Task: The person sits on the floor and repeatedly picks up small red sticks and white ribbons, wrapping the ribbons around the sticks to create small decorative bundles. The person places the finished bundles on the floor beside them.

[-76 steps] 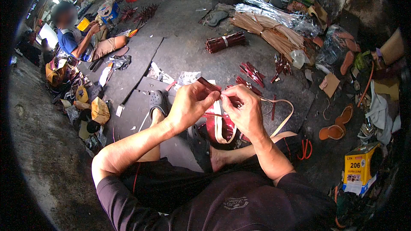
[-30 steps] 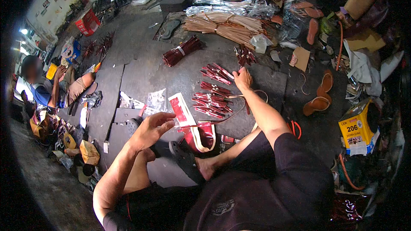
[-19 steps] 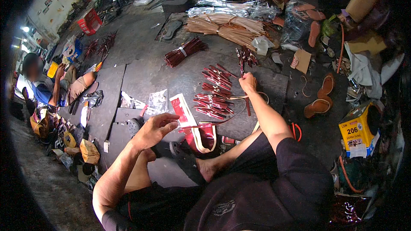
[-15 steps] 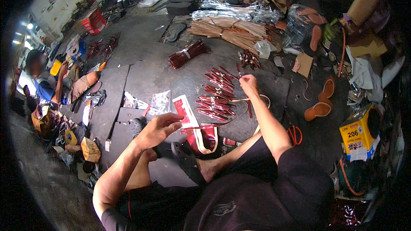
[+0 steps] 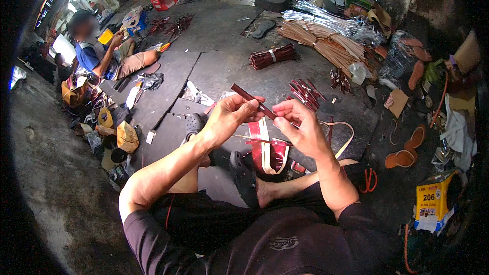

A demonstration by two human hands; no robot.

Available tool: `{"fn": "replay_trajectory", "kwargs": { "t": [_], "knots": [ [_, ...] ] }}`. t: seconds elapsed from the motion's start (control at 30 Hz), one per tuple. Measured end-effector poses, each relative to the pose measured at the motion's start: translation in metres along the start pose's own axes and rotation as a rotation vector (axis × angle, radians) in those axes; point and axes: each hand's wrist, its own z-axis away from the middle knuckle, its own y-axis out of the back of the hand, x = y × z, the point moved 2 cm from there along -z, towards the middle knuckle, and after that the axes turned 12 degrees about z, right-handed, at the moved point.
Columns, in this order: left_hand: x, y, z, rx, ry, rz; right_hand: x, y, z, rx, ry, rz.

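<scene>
A short dark red strip (image 5: 241,91) is held up at a slant in front of me. My left hand (image 5: 224,119) pinches it between thumb and fingers near its middle. My right hand (image 5: 304,130) is closed around its lower right end, which the fingers partly hide. Below the hands lies a glossy red piece with cream edging (image 5: 266,147), a thin dark strip across it. Just beyond my right hand, a pile of loose dark red strips (image 5: 304,94) spreads over the dark floor mat, partly covered by that hand.
Farther out lie a tied bundle of dark red strips (image 5: 273,57) and long tan strips (image 5: 326,40). On the right are brown sandals (image 5: 405,153) and a yellow tin (image 5: 433,198). A seated co-worker (image 5: 102,56) is at the left. A cream strap (image 5: 347,140) curves beside my right forearm.
My right hand has come back from the strip pile to meet my left. The left hand, empty before, now grips the dark red strip. My view has swung left.
</scene>
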Motion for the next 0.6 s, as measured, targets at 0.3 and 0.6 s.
{"fn": "replay_trajectory", "kwargs": {
  "t": [0.3, 0.6],
  "knots": [
    [0.005, -0.007, 0.002, 0.040, -0.065, -0.165, 0.005, -0.030, -0.007, 0.106, -0.062, -0.127],
    [-0.031, 0.021, 0.002, -0.054, 0.165, -0.481, 0.103, -0.036, 0.012, 0.035, -0.267, 0.087]
  ]
}}
